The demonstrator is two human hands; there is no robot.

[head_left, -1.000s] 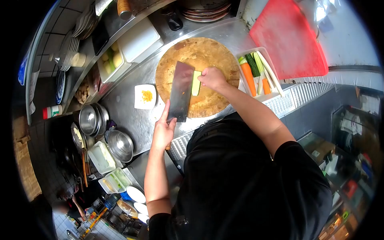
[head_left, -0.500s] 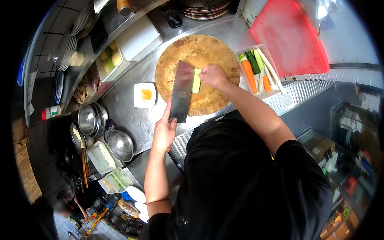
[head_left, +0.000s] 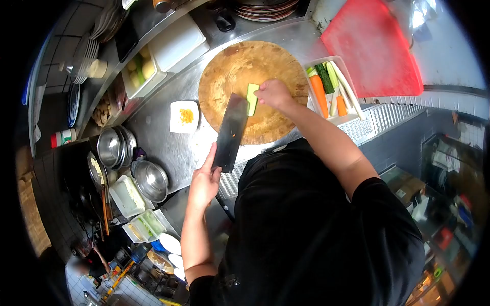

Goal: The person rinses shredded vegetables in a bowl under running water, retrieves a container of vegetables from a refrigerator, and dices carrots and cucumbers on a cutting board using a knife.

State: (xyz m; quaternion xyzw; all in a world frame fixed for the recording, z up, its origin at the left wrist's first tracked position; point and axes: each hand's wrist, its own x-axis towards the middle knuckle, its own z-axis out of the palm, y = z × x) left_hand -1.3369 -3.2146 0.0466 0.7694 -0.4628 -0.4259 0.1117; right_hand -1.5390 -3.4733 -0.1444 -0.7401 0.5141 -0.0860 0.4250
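Note:
My left hand (head_left: 205, 183) is closed round the handle of a wide cleaver (head_left: 230, 135), with the index finger stretched along the blade. The blade's far end lies over the near left part of a round wooden chopping block (head_left: 229, 64). Just right of the blade is a pale green piece of cucumber (head_left: 252, 98); its near end meets or nearly meets the blade's edge. My right hand (head_left: 274, 94) pinches the cucumber's far right side between thumb and fingers. Orange bits stick to the blade.
A tray (head_left: 309, 65) of carrot, cucumber and white stalks stands right of the block. Left of it sits a white dish (head_left: 176, 126) with chopped orange pieces. Steel bowls (head_left: 151, 183) are farther left. A red board (head_left: 370, 51) leans behind. Another person (head_left: 94, 262) is at lower left.
The cleaver and my left hand have moved toward my body, and the blade has tilted more. The cucumber piece has tilted and shifted slightly away from me under my right hand.

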